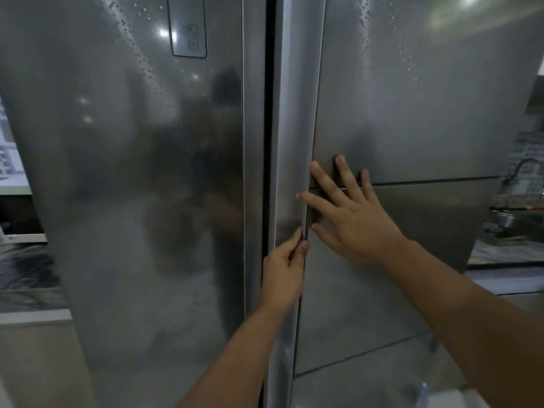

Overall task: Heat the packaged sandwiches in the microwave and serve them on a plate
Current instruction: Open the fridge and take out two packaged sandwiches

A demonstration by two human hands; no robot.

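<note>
A tall steel refrigerator fills the head view, with a left door point(132, 201) and a right door point(412, 113) split by a dark vertical gap. My left hand point(284, 272) grips the vertical handle strip point(291, 142) at the right door's inner edge, fingers curled round it. My right hand point(350, 213) lies flat on the right door with fingers spread, across a horizontal seam in the panel. No sandwiches, microwave or plate are in view.
A control panel point(188, 28) sits high on the left door. To the right are a sink with a faucet point(527, 172) and a counter point(506, 251). A marble-patterned counter point(26, 278) stands at the left. Something white point(441, 399) shows at the bottom.
</note>
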